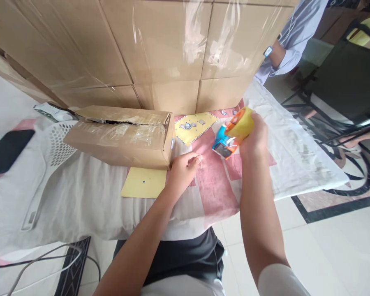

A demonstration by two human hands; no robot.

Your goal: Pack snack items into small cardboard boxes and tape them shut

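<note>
My right hand [258, 135] is wrapped round a tape dispenser [225, 139], blue and orange with a yellow roll, raised over the table's right part. My left hand [183, 167] rests low beside the small cardboard box [123, 142], its thumb and fingers pinched together. A thin whitish strip [200, 161] pokes out at those fingertips; what it is made of I cannot make out. Worn clear tape covers part of the small box, and a dark gap runs along its upper edge. Under its front edge lies a yellow sheet [144, 183].
A wall of taped cardboard cartons [166, 53] stands at the back. To the left lie a white slotted skimmer [51, 154] and a black phone-like slab [9, 151]. Another person's arm [277, 53] shows behind the cartons, near a black chair [345, 78]. Cables [49, 257] hang low left.
</note>
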